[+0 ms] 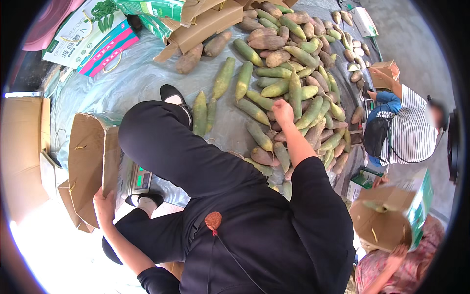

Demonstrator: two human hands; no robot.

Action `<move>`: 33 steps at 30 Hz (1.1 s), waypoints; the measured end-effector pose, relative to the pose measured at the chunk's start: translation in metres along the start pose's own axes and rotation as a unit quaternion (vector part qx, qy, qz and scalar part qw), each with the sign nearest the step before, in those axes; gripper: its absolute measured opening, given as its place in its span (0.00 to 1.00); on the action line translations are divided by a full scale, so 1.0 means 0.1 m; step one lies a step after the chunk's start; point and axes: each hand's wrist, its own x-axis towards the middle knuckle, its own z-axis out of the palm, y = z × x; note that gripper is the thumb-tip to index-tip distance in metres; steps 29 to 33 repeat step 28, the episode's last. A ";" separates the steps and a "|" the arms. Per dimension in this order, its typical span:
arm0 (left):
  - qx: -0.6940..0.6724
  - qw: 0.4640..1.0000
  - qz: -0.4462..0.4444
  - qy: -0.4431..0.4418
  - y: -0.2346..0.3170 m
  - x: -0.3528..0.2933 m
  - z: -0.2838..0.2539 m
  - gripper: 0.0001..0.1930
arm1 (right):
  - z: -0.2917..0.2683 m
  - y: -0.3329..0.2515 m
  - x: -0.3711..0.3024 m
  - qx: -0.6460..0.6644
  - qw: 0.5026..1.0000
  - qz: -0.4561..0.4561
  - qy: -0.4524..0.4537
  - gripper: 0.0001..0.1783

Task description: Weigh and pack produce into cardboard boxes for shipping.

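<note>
My left hand (103, 207) grips the lower edge of an open brown cardboard box (87, 156), which stands beside a scale (140, 179) with a lit green display. My right hand (283, 113) is above a big heap of long radishes, its fingers curled closed. A green radish (294, 94) lies right next to that hand. What the fingers hold, if anything, is hidden. Beside my shoe, another green radish (199, 113) lies apart from the heap, on a plastic sheet (161, 59). Many radishes are green, others brownish and soil-covered.
Cardboard cartons (208, 29) stand at the far side, left of the heap. Printed gift bags (93, 36) lie at the far left. On the right, one person in a striped shirt (411, 130) sits, and another holds an open carton (382, 210).
</note>
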 end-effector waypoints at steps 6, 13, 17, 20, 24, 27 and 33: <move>-0.002 1.000 -0.026 0.000 0.06 -0.01 0.00 0.15 | -0.45 -0.04 0.13 -0.106 0.965 0.108 0.212 0.31; -0.009 1.000 -0.017 0.004 0.13 0.03 0.00 0.15 | -0.56 -0.11 0.34 -0.127 0.953 0.263 0.076 0.34; 0.021 1.000 -0.012 -0.007 0.07 0.00 -0.09 0.15 | -0.26 0.17 0.51 0.053 0.974 0.221 0.026 0.35; 0.052 0.998 0.034 0.004 -0.07 0.00 -0.08 0.16 | 0.12 -0.32 0.22 0.316 0.935 0.126 -0.100 0.36; 0.027 0.999 0.030 -0.002 0.10 0.09 -0.05 0.15 | 0.10 -1.31 -0.22 0.370 0.903 -0.032 -0.216 0.31; 0.063 0.998 0.018 0.023 0.02 0.04 -0.03 0.14 | -0.01 -2.25 -0.38 0.312 0.877 -0.234 -0.280 0.32; 0.080 0.997 0.009 0.003 0.02 0.02 -0.07 0.15 | -0.04 -2.59 -0.40 0.292 0.861 -0.299 -0.288 0.33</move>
